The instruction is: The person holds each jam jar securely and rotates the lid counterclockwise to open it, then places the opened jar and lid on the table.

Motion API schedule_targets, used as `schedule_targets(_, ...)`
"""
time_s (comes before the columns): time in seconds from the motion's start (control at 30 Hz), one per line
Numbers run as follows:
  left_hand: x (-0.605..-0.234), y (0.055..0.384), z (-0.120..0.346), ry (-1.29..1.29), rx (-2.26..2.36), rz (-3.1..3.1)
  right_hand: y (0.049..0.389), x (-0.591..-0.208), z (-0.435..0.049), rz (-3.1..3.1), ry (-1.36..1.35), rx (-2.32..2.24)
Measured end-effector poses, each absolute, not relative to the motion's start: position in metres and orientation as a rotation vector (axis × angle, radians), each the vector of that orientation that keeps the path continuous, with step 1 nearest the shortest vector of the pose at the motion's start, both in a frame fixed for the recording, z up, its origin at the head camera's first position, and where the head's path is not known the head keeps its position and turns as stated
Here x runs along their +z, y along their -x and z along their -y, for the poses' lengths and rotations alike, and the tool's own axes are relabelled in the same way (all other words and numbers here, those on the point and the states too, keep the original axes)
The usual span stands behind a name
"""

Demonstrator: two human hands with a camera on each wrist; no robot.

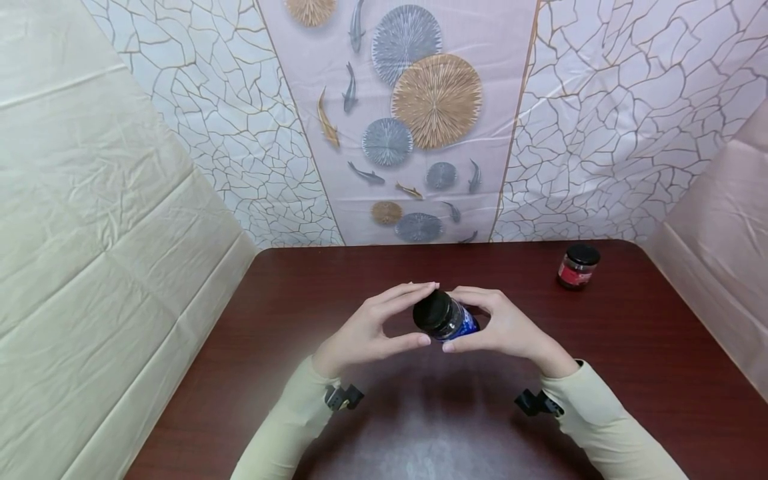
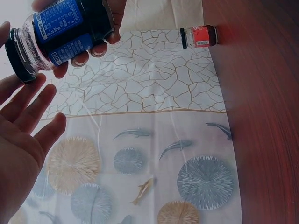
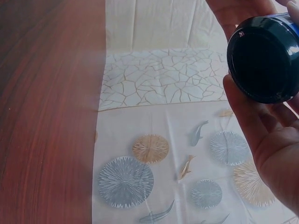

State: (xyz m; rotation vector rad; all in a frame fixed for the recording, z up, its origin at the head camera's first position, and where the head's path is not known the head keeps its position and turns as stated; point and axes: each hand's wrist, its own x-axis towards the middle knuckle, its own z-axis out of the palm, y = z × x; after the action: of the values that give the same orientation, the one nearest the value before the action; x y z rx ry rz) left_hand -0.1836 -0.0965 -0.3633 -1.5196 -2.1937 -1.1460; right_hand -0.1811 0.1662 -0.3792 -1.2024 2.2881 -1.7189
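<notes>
Held up over the table, a glass jar (image 1: 463, 325) with a blue label and dark contents tilts its black lid (image 1: 430, 311) to the left. My right hand (image 1: 510, 327) grips the jar's body, thumb below and fingers behind. My left hand (image 1: 372, 327) spans the lid, with fingertips along its far edge and the thumb at its near edge. In the left wrist view the lid (image 2: 21, 58) is on the jar, and left fingertips lie right at its rim. The right wrist view shows the jar's dark round base (image 3: 264, 60).
A second jar (image 1: 576, 273) with a red label and black lid stands upright at the table's back right. The dark red wooden table (image 1: 288, 287) meets a patterned cloth backdrop (image 1: 390, 193) behind. Pale cloth walls (image 1: 120, 267) rise at both sides.
</notes>
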Motion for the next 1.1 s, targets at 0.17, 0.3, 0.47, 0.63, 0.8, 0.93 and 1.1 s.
schedule_targets(0.17,-0.3636,0.1822,0.0979,1.498,-1.134,2.205,0.1821,-0.3797,-0.1679,-2.296,1.219,-1.725)
schedule_targets(0.3,-0.3636,0.1808,0.0988,1.484,-1.138,2.216,0.1818,-0.3791,-0.1687,-2.3,1.213,-1.724)
schedule_targets(0.47,-0.3641,0.1805,0.0987,1.47,-1.146,2.185,0.181,-0.3777,-0.1684,-2.296,1.211,-1.726)
schedule_targets(0.63,-0.3659,0.1823,0.0968,1.454,-1.114,2.129,0.1817,-0.3795,-0.1676,-2.296,1.2,-1.722)
schedule_targets(0.8,-0.3661,0.1826,0.0959,1.428,-1.087,2.135,0.1821,-0.3814,-0.1666,-2.302,1.199,-1.714)
schedule_targets(0.93,-0.3651,0.1829,0.0958,1.422,-1.095,2.154,0.1826,-0.3817,-0.1659,-2.291,1.218,-1.715)
schedule_targets(1.1,-0.3631,0.1828,0.0956,1.436,-1.125,2.2,0.1828,-0.3838,-0.1648,-2.256,1.244,-1.702)
